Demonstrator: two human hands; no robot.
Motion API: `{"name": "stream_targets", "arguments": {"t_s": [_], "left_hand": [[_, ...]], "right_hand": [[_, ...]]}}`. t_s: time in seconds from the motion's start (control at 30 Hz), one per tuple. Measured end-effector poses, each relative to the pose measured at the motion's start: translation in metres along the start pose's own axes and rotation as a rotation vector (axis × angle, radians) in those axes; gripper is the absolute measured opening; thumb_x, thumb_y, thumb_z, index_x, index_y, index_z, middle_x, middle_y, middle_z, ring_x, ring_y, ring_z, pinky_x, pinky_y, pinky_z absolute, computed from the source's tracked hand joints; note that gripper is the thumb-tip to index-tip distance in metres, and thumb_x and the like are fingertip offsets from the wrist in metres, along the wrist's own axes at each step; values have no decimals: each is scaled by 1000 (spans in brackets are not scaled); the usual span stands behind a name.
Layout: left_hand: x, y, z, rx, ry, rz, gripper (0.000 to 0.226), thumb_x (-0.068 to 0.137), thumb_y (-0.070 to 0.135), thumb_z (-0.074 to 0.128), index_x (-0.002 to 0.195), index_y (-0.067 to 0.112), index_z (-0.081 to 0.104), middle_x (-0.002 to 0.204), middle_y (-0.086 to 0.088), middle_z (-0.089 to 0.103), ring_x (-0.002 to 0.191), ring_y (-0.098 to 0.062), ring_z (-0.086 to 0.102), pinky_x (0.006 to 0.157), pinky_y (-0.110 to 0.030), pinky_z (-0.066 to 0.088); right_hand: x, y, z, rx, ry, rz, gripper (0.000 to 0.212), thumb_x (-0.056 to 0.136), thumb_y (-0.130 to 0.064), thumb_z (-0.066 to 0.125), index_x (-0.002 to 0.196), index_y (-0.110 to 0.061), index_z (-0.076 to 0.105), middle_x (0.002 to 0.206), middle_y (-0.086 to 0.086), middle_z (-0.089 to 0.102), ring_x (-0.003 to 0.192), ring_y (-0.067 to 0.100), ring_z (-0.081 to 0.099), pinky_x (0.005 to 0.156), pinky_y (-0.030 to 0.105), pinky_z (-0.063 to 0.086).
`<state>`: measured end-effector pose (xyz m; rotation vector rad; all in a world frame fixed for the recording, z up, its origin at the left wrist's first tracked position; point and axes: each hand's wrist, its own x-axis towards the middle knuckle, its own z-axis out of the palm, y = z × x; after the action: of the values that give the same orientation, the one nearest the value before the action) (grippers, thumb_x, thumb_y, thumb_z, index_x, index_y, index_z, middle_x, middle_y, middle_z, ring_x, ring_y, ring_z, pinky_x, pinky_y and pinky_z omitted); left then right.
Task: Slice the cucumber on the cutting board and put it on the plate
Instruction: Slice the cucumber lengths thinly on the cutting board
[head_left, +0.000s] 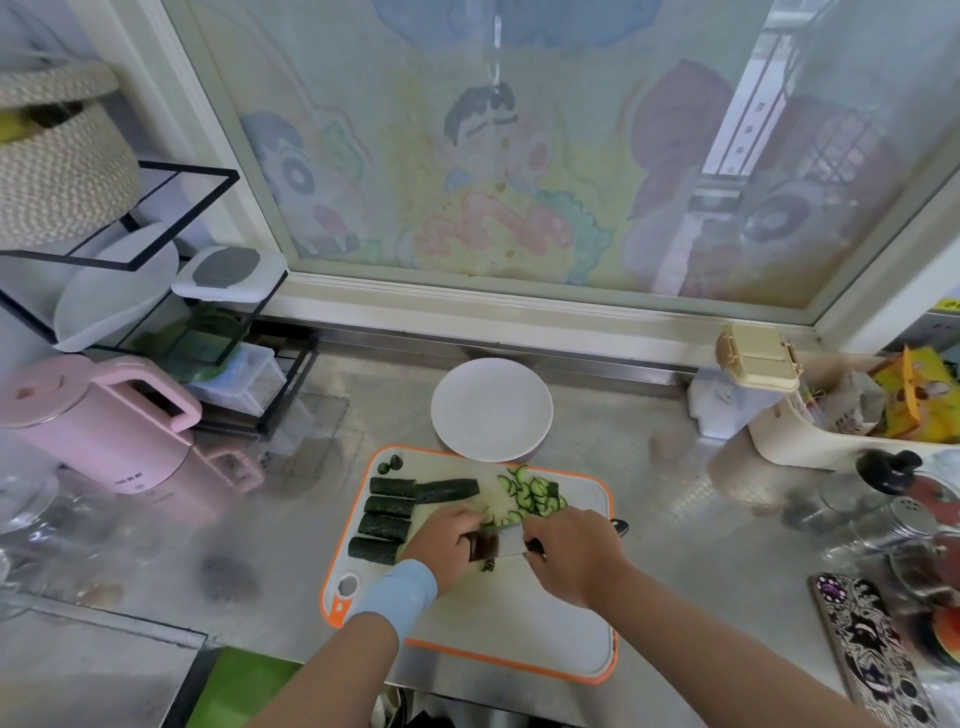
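Fingertips of the left hand (441, 543), curled on something hidden beside the knife (501, 540) gripped by the right hand (571, 558), could be nicked; cucumber slices (532, 493) are piled at the cutting board's (519, 623) one o'clock.

Before you on the counter (675, 519) lies the cutting board (519, 623), with the plate (491, 410) just behind its far edge and the window (519, 156) behind that. On the board, the cucumber pieces (387, 514) lie in a column along the left side, and the slices (530, 493) are heaped at the far middle. In front of them the knife (506, 540) sits between your left hand (441, 545) and your right hand (576, 556), which grips its handle. The kettle (98, 426) stands left of the board with the rack (156, 291) behind it, and the shaker (906, 512) stands well to the right.
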<state>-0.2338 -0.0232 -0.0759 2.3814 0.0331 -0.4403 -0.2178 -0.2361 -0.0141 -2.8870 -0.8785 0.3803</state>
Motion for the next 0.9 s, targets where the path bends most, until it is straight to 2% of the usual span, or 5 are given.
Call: {"name": "stream_targets", "arguments": {"t_s": [0.13, 0.27, 0.43, 0.57, 0.9], "left_hand": [[-3, 3, -11, -59, 59, -25, 43, 87, 3, 34, 99, 27, 67, 104, 10, 57, 102, -13, 54, 90, -22, 42], [4, -5, -18, 1, -79, -45, 52, 88, 3, 31, 124, 29, 59, 130, 7, 51, 120, -15, 47, 106, -31, 35], [2, -18, -42, -238, 239, -148, 44, 91, 0, 33, 115, 24, 61, 115, 10, 57, 109, -9, 52, 94, -22, 39], [-3, -32, -57, -211, 434, -211, 38, 90, -1, 33, 103, 20, 62, 106, 6, 57, 100, -14, 54, 87, -23, 40], [28, -37, -56, 180, 161, -132, 25, 89, 12, 45, 109, 22, 58, 110, 1, 55, 104, -22, 55, 89, -37, 48]], "right_hand": [[1, -5, -4, -7, -9, 7, 22, 93, -41, 42, 100, -25, 56, 86, -2, 65, 82, 25, 59, 65, 31, 36], [2, -12, -7, -26, -8, 1, 20, 92, -40, 41, 98, -26, 54, 86, -2, 64, 82, 24, 58, 66, 33, 39], [-1, -19, -1, 137, -63, 246, 22, 91, -42, 35, 96, -28, 51, 83, -5, 63, 78, 22, 59, 70, 33, 49], [-2, -32, 10, 435, -147, 515, 23, 91, -39, 40, 78, -24, 50, 74, -6, 59, 66, 16, 56, 55, 28, 41], [-11, -73, 53, 580, -199, 649, 24, 92, -38, 43, 75, -21, 46, 71, -4, 57, 63, 16, 53, 53, 29, 37]]}}
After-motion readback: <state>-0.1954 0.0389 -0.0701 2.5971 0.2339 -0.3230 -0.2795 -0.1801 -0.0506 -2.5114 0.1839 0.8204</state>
